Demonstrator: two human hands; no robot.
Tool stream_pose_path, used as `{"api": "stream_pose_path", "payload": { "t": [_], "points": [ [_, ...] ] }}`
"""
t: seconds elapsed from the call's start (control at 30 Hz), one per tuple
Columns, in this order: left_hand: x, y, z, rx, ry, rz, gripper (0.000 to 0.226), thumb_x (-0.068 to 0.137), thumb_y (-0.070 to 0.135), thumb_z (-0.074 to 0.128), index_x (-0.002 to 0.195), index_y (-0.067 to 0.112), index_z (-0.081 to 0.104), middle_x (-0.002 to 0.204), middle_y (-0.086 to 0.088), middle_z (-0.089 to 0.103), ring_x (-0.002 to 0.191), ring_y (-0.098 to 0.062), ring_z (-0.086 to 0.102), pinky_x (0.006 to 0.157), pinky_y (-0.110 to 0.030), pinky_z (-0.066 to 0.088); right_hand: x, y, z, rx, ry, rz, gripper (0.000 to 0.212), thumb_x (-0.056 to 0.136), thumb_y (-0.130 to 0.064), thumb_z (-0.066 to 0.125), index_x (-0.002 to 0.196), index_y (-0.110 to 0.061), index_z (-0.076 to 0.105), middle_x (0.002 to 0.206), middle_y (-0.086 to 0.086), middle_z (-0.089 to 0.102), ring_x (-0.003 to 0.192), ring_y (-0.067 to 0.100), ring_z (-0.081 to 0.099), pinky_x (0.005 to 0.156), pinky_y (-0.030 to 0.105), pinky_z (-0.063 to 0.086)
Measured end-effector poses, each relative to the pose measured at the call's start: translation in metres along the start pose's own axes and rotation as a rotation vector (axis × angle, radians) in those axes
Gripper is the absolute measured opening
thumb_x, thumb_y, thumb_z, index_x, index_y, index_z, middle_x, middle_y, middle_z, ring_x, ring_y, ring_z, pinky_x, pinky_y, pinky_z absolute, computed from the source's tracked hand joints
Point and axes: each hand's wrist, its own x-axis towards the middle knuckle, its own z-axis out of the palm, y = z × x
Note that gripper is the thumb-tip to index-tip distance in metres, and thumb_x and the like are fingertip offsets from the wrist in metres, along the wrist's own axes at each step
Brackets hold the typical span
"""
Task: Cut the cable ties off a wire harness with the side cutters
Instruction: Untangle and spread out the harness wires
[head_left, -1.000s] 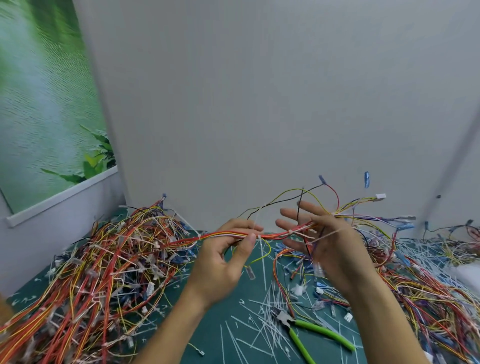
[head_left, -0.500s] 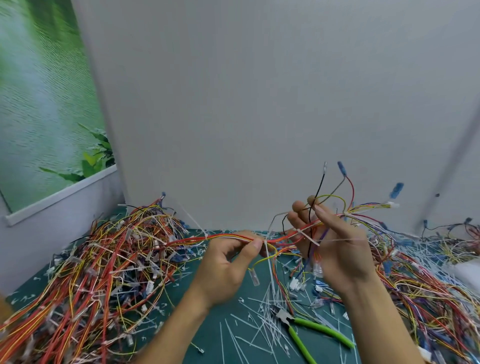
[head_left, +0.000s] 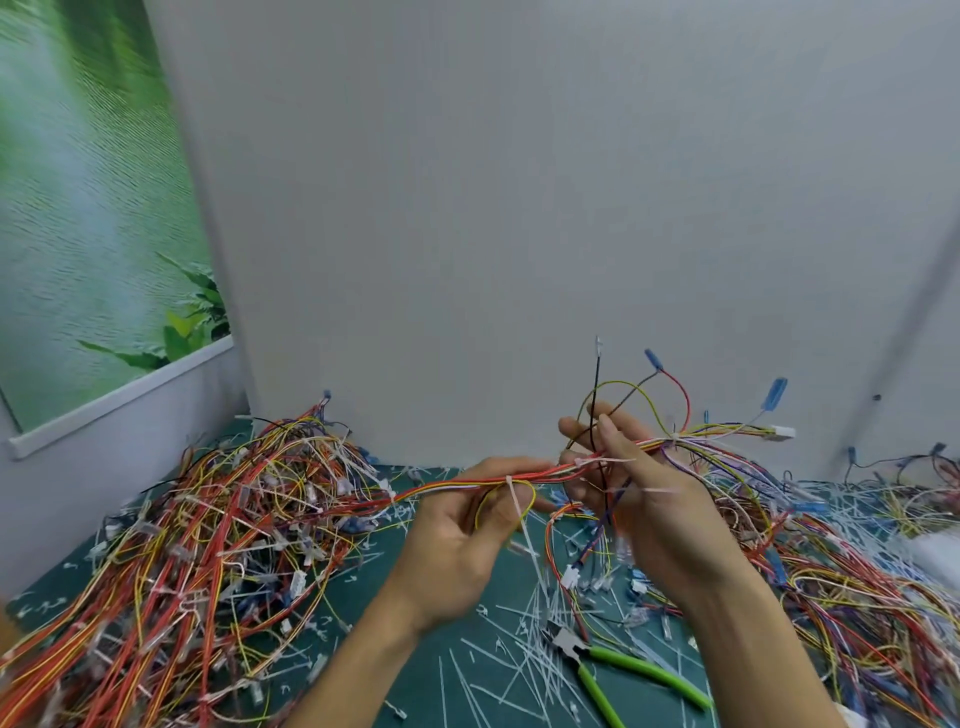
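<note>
Currently a wire harness (head_left: 467, 486) stretches roughly level, left to right, above a green mat (head_left: 467, 670). Left hand (head_left: 457, 545) pinches it beside a white cable tie (head_left: 514, 493); right hand (head_left: 639, 499) grips its branching end. Side cutters (head_left: 613, 670) lie unheld below, so picking them up likely comes next.

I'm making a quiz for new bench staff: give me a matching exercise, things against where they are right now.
Things:
1. green-handled side cutters
2. white cable tie with its long tail hanging
3. heaped pile of red and yellow wires
4. white plastic connector

Places:
A. left side of the mat
B. lying on the mat, untouched
C. far right end of the held harness
D. on the harness at the left hand

Pairs: 1-B, 2-D, 3-A, 4-C
</note>
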Motion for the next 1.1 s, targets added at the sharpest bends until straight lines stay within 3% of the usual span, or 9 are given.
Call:
{"api": "stream_pose_path", "payload": {
  "t": [0.2, 0.33, 0.43, 0.6, 0.8, 0.9, 0.97, 1.03, 1.1],
  "points": [
    [0.004, -0.004, -0.004, -0.139, 0.151, -0.047, 0.032, 0.093, 0.038, 0.058, 0.114, 0.018, 0.072, 0.094, -0.012, 0.077, 0.082, -0.016, 0.072, 0.07, -0.024, 0.054, -0.002, -0.006, -0.009, -0.174, -0.006, -0.042, 0.042, 0.077, -0.033, 0.076, 0.115, -0.014, 0.072, 0.113, 0.011, 0.075, 0.095, 0.024, 0.072, 0.073, 0.031, 0.058],
    [0.007, -0.008, -0.008, -0.297, 0.274, -0.078, 0.024, 0.093, 0.034, 0.065, 0.108, 0.019, 0.076, 0.096, -0.01, 0.072, 0.083, -0.027, 0.068, 0.07, -0.035, 0.051, -0.003, -0.007, -0.013, -0.123, -0.009, -0.055, 0.045, 0.071, -0.029, 0.084, 0.112, -0.011, 0.075, 0.108, 0.016, 0.075, 0.092, 0.026, 0.071, 0.072, 0.031, 0.057],
    [0.009, -0.007, -0.011, -0.4, 0.297, -0.119, 0.028, 0.089, 0.037, 0.066, 0.106, 0.018, 0.077, 0.096, -0.009, 0.07, 0.082, -0.025, 0.066, 0.071, -0.036, 0.05, -0.004, -0.007, -0.013, -0.144, -0.037, -0.065, 0.046, 0.067, -0.036, 0.094, 0.105, -0.013, 0.081, 0.099, 0.014, 0.075, 0.088, 0.023, 0.073, 0.069, 0.027, 0.057],
    [0.008, -0.003, -0.011, -0.437, 0.256, -0.111, 0.031, 0.09, 0.036, 0.066, 0.11, 0.014, 0.074, 0.098, -0.014, 0.07, 0.084, -0.027, 0.067, 0.07, -0.033, 0.053, -0.002, -0.001, -0.014, -0.18, -0.009, -0.119, 0.019, 0.077, -0.028, 0.084, 0.095, -0.02, 0.082, 0.097, 0.009, 0.078, 0.088, 0.021, 0.075, 0.071, 0.025, 0.058],
    [0.007, -0.002, -0.006, -0.349, 0.204, -0.126, 0.024, 0.091, 0.033, 0.068, 0.108, 0.016, 0.072, 0.096, -0.013, 0.07, 0.082, -0.027, 0.066, 0.073, -0.031, 0.052, -0.003, 0.003, -0.019, -0.417, -0.036, -0.199, 0.029, 0.091, -0.039, 0.077, 0.108, -0.016, 0.074, 0.104, 0.012, 0.078, 0.098, 0.03, 0.076, 0.081, 0.031, 0.061],
    [0.007, -0.003, -0.004, -0.327, 0.218, -0.132, 0.03, 0.086, 0.039, 0.071, 0.106, 0.018, 0.071, 0.088, -0.01, 0.066, 0.078, -0.026, 0.063, 0.076, -0.034, 0.052, 0.016, 0.013, -0.017, -0.536, 0.064, -0.118, 0.009, 0.096, -0.028, 0.073, 0.097, -0.02, 0.07, 0.091, 0.01, 0.076, 0.095, 0.037, 0.075, 0.077, 0.039, 0.061],
    [0.008, -0.004, -0.004, -0.314, 0.236, -0.143, 0.028, 0.087, 0.041, 0.073, 0.105, 0.019, 0.071, 0.084, -0.008, 0.064, 0.077, -0.025, 0.062, 0.075, -0.035, 0.051, 0.027, 0.018, -0.018, -0.59, 0.107, -0.084, 0.008, 0.097, -0.017, 0.069, 0.092, -0.023, 0.066, 0.086, 0.009, 0.074, 0.085, 0.032, 0.076, 0.064, 0.033, 0.058],
    [0.009, -0.005, -0.005, -0.302, 0.261, -0.151, 0.03, 0.086, 0.042, 0.071, 0.104, 0.018, 0.071, 0.082, -0.007, 0.062, 0.077, -0.025, 0.06, 0.073, -0.034, 0.05, 0.023, 0.016, -0.022, -0.587, 0.047, -0.12, 0.008, 0.091, -0.036, 0.076, 0.095, -0.031, 0.071, 0.092, 0.008, 0.078, 0.078, 0.027, 0.076, 0.06, 0.027, 0.058],
    [0.009, -0.005, -0.007, -0.309, 0.274, -0.148, 0.032, 0.085, 0.041, 0.07, 0.103, 0.015, 0.07, 0.081, -0.007, 0.062, 0.077, -0.025, 0.06, 0.073, -0.033, 0.051, 0.01, 0.009, -0.029, -0.583, -0.025, -0.125, 0.03, 0.083, -0.061, 0.077, 0.103, -0.037, 0.074, 0.097, 0.005, 0.079, 0.084, 0.027, 0.077, 0.07, 0.029, 0.059]
  ]
}}
